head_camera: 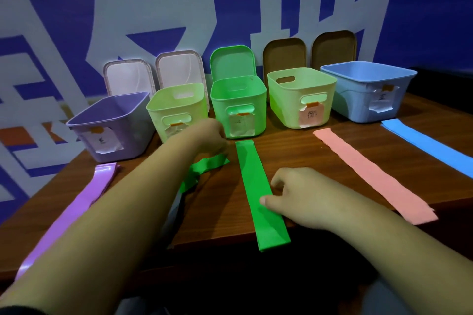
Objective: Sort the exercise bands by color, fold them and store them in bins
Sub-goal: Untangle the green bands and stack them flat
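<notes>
Because the bands were laid out by colour, each strip pointed from the near edge of the table [294, 146] toward the row of bins along its far edge: the purple band [84, 194] by the left edge before the purple bin [115, 120], the pink band [363, 169] and the blue band [430, 143] toward the right, the blue one ending just before the blue bin [368, 94]. The flat green band [252, 174] lay in the middle, its far end just before the green bin [238, 102] and its near end hanging over the near edge, so I judge it was the one to be folded next. The right hand [299, 194] rested on it near that edge; only the thumb [266, 201] pressed the strip down, probably to keep it from sliding, while the other fingers were loosely curled and held nothing. The left hand [212, 137] reached to a crumpled green band [204, 165], just beside the flat one on its left. Its fingers were curled down onto the far end of this band and seemed to grip it, though the fingertips were hidden behind the hand.
</notes>
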A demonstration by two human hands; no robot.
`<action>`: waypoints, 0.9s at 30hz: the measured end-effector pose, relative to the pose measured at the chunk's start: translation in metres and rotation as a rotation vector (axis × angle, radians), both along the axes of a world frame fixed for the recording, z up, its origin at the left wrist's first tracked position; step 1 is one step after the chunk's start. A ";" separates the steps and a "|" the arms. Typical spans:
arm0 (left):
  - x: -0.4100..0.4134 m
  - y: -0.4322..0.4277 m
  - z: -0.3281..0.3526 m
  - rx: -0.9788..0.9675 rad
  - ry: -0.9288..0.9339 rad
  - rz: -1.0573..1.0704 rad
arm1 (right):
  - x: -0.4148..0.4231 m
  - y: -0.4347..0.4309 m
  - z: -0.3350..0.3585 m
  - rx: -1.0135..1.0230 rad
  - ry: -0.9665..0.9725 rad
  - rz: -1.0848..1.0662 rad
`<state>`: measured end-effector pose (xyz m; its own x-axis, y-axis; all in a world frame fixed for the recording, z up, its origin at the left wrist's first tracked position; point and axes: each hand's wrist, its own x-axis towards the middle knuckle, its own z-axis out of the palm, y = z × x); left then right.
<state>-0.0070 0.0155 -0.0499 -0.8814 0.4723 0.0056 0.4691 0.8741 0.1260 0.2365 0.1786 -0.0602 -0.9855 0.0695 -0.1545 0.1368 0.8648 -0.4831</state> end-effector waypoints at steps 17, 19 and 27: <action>-0.001 -0.063 -0.014 0.019 0.009 -0.204 | -0.160 -0.031 -0.011 0.092 0.280 0.071; -0.002 -0.065 -0.016 0.021 0.014 -0.217 | -0.173 -0.028 -0.016 0.051 0.306 0.048; -0.005 -0.077 -0.028 0.224 -0.066 -0.225 | -0.183 -0.015 -0.039 -0.258 0.408 -0.003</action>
<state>-0.0124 -0.0612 -0.0783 -0.7571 0.6486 0.0777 0.6316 0.6966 0.3403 0.0530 0.1639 -0.0995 -0.9691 0.0829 0.2322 -0.1062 0.7094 -0.6967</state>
